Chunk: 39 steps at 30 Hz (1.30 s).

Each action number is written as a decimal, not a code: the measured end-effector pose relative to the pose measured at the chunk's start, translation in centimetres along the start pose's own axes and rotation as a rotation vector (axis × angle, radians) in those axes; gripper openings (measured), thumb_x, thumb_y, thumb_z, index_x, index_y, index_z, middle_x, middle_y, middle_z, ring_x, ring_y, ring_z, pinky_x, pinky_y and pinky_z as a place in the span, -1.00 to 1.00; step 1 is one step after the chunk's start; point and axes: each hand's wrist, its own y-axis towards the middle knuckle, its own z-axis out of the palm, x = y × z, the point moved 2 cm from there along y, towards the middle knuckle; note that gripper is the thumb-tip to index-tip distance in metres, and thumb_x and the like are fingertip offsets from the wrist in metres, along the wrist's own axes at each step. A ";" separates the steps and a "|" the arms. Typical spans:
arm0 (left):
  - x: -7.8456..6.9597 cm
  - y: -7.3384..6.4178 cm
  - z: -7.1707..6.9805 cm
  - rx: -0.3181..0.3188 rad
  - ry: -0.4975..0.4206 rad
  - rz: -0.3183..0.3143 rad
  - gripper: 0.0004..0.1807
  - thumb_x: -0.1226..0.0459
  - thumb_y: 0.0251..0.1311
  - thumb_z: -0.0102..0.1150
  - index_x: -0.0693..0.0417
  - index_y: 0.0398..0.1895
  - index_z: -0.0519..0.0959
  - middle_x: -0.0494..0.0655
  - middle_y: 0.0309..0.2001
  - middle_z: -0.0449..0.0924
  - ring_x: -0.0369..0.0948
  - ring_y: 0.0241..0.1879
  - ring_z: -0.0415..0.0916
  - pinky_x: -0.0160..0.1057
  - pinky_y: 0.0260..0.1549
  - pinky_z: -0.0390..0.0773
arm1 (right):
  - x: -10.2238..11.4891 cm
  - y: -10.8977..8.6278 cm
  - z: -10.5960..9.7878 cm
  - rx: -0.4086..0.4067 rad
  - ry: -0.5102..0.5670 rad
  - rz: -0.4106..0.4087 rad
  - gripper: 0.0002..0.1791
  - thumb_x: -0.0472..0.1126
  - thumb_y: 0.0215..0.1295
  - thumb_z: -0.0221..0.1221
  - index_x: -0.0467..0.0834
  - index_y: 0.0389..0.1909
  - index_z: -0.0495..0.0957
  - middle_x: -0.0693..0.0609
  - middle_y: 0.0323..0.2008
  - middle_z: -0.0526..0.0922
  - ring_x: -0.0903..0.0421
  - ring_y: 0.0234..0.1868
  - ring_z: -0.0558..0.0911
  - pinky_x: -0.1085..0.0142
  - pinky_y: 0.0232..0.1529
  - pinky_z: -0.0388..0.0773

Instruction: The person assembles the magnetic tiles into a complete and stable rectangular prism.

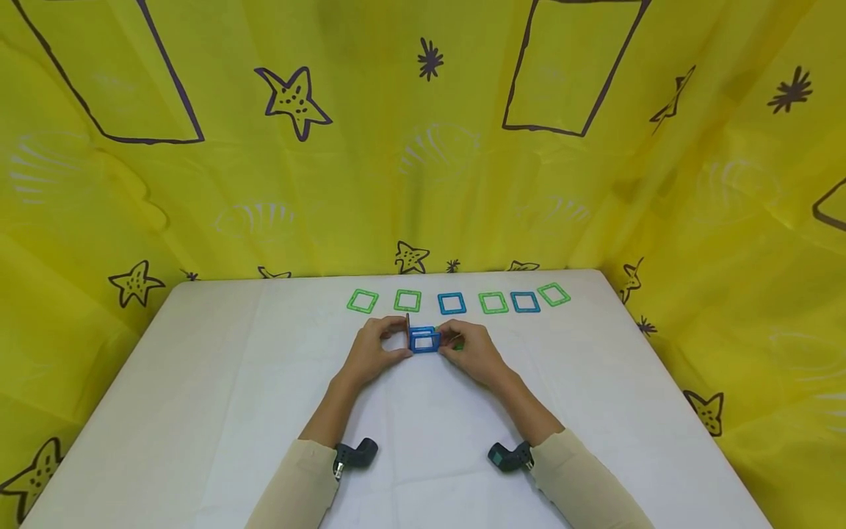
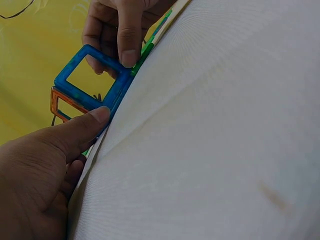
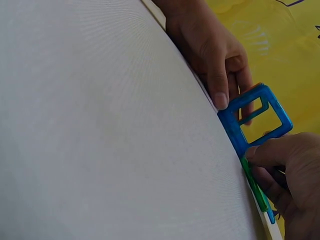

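Note:
A small upright build of square magnetic tiles stands on the white table between both hands. Its front is a blue tile, with another blue tile behind it in the head view. On its left side an orange tile stands on edge. My left hand grips this left side, thumb at the blue tile's lower corner and fingers by the orange tile. With thumb and fingers, my right hand pinches the blue tile's right side. A green tile lies low beside it, partly hidden under the right fingers.
Along the back of the table lies a row of loose square tiles: several green ones, such as a green tile, and two blue ones, including a blue tile. A yellow curtain hangs behind and at both sides.

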 end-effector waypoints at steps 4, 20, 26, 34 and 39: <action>0.1 0.0 0.0 0.001 0.002 0.003 -0.30 0.31 0.07 0.63 0.10 0.33 0.60 -0.11 0.18 0.72 -0.06 0.19 0.49 -0.08 0.27 0.54 | 0.2 -0.1 0.0 0.024 -0.001 -0.003 -0.68 -0.49 0.25 0.41 -0.21 0.00 0.71 0.05 -0.21 0.73 0.14 -0.22 0.67 0.28 -0.11 0.70; 0.1 0.0 -0.2 0.022 -0.001 0.015 -0.31 0.32 0.10 0.61 0.11 0.35 0.59 -0.09 0.20 0.70 -0.05 0.23 0.49 -0.06 0.29 0.53 | 0.5 -0.2 -0.3 0.061 0.009 0.005 -0.70 -0.49 0.30 0.35 -0.20 0.01 0.71 0.08 -0.20 0.72 0.13 -0.20 0.66 0.28 -0.09 0.69; 0.1 0.0 -0.2 0.022 0.002 0.015 -0.31 0.32 0.11 0.61 0.09 0.36 0.59 -0.10 0.20 0.70 -0.05 0.24 0.49 -0.06 0.29 0.52 | 0.3 -0.2 -0.1 0.042 0.005 -0.010 -0.73 -0.45 0.31 0.38 -0.21 0.00 0.72 0.08 -0.19 0.74 0.14 -0.19 0.67 0.27 -0.08 0.70; -0.1 -0.1 -0.2 0.020 0.016 0.001 -0.31 0.31 0.12 0.60 0.06 0.37 0.58 -0.12 0.21 0.70 -0.05 0.26 0.48 -0.05 0.30 0.52 | 0.2 -0.1 0.1 0.011 0.007 -0.015 -0.77 -0.44 0.32 0.38 -0.19 -0.05 0.73 0.09 -0.18 0.75 0.14 -0.19 0.67 0.27 -0.08 0.70; 0.0 0.0 -0.1 0.022 0.021 -0.006 -0.31 0.30 0.13 0.60 0.06 0.37 0.58 -0.13 0.21 0.70 -0.06 0.25 0.48 -0.05 0.31 0.51 | 0.0 -0.2 0.2 -0.004 0.000 -0.019 -0.77 -0.44 0.32 0.38 -0.19 -0.05 0.73 0.10 -0.18 0.75 0.15 -0.19 0.66 0.27 -0.08 0.70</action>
